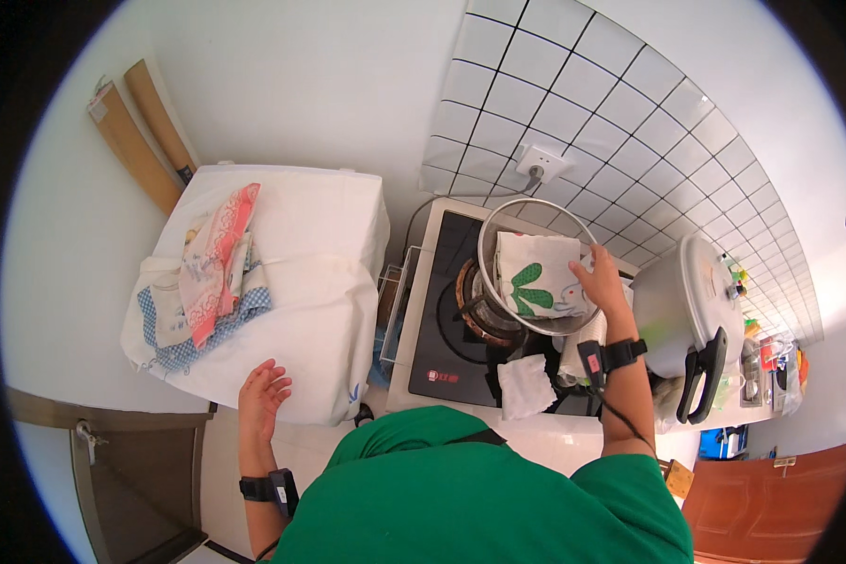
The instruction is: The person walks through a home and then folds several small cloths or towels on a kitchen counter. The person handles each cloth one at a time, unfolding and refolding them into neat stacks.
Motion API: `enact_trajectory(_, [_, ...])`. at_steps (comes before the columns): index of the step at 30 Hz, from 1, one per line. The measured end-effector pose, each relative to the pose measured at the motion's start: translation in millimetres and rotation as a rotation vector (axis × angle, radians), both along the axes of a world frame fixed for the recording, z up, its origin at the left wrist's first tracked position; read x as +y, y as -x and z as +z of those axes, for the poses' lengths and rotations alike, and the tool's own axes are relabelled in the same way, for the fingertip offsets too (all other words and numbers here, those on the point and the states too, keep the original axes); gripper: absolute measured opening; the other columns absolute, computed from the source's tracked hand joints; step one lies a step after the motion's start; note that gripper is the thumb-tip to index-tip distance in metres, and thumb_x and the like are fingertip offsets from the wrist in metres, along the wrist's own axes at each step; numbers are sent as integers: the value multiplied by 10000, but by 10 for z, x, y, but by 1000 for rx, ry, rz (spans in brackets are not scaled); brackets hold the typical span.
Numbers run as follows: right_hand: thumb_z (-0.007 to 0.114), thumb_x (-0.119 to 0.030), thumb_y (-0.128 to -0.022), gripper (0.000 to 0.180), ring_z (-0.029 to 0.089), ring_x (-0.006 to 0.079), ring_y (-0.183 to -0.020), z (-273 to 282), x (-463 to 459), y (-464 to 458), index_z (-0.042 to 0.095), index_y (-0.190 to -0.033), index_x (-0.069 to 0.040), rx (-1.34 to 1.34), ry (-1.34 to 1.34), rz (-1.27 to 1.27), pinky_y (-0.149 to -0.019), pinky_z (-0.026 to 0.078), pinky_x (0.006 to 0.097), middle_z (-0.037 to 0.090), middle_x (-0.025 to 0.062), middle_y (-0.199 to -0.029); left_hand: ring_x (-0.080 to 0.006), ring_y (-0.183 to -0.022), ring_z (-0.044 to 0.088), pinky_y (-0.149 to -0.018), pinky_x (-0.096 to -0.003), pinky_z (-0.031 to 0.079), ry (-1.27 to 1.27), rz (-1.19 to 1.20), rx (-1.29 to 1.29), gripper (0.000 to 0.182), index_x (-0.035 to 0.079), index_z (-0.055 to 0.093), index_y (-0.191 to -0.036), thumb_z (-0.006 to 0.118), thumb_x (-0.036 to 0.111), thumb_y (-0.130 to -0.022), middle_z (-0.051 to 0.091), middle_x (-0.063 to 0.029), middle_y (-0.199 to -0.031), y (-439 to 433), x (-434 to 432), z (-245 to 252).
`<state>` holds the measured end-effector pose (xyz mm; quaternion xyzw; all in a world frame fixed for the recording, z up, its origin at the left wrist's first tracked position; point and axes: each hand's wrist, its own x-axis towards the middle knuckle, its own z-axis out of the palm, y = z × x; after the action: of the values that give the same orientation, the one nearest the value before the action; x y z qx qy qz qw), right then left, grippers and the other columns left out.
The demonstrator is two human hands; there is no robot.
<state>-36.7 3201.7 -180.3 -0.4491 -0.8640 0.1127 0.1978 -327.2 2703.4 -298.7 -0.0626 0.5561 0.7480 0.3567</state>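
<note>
My right hand (601, 282) is at the right side of a round metal basin (490, 282), its thumb and fingers reaching over the rim. Inside the basin lies a folded white cloth (536, 247) with a green leaf print, close to my thumb. Whether my fingers grip the rim or the cloth is hard to tell. My left hand (262, 391) hangs with nothing in it, fingers apart and slightly curled, by the front edge of a white-covered surface (310, 317). On that cover lie a pink-and-white patterned cloth (215, 268) and a blue-checked cloth (176, 349).
The basin stands over a black gas cooktop (430, 338) with a rusty burner (493, 328). A white rag (526, 388) lies at its front edge. A pressure cooker (677, 303) stands at right, its handle jutting forward. Behind, a plugged-in cord meets a wall socket (543, 163).
</note>
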Motion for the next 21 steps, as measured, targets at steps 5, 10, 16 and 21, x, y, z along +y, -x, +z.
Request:
enact_trajectory(5, [740, -269, -686, 596, 568, 327, -950, -22, -167, 64, 531, -1203, -60, -96, 129, 214, -833, 460, 367, 577, 182, -1048, -192, -848, 605, -708, -291, 505, 23, 37, 67, 335, 23, 495, -1177, 516, 202, -895, 602, -79, -982, 103, -97, 18])
enact_trajectory(10, [759, -256, -661, 601, 562, 317, -988, -157, -324, 119, 550, -1201, -92, -255, 76, 366, -857, 453, 359, 573, 151, -1103, -179, -833, 617, -696, -283, 507, 44, 84, 112, 291, 23, 527, -1147, 520, 172, -898, 616, -76, -973, 238, -175, 26])
enact_trajectory(16, [628, -164, -829, 407, 599, 219, -918, 161, -645, 208, 543, -1217, -75, 162, 209, 223, -794, 457, 328, 596, 101, -1147, -184, -848, 616, -688, -296, 515, 113, 285, 280, 268, 36, 571, -1101, 554, 174, -872, 599, -63, -996, 751, -456, -55])
enact_trajectory(21, [571, -78, -867, 393, 590, 169, -896, 357, -1193, 644, 506, -1252, -38, 341, 143, 431, -827, 448, 304, 609, 118, -1096, -188, -809, 612, -635, -293, 526, 226, 391, 362, 359, -7, 528, -1147, 598, 117, -817, 582, -92, -998, 1281, -487, -46])
